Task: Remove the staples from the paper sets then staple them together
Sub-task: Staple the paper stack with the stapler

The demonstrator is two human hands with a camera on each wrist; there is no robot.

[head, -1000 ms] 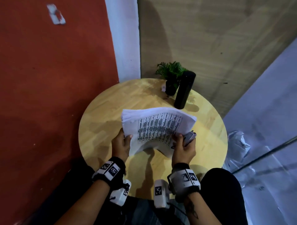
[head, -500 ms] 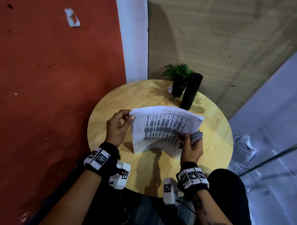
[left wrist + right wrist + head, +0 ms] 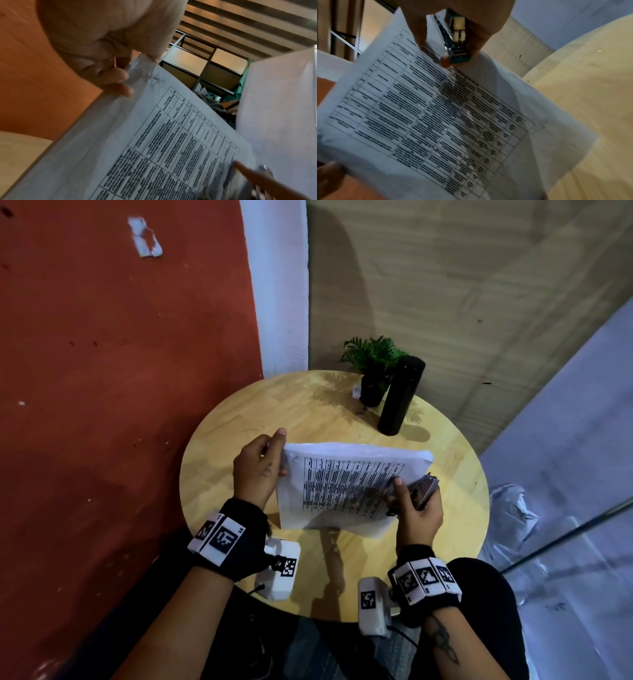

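Note:
A stack of white printed papers with a table of text is held up above the round wooden table. My left hand pinches the papers' upper left corner, which is crumpled and marked. My right hand grips a small metal stapler with a green end, and its thumb presses the papers' right edge against it. In the right wrist view the papers hang below the stapler.
A black cylindrical bottle and a small potted green plant stand at the table's far side. A red wall is to the left, a wood-panel wall behind. Crumpled plastic lies right of the table. My knee is at the near edge.
My left hand has slid from the papers' lower left edge up to their top left corner. The papers have risen and turned more upright. The right hand keeps the stapler at the right edge.

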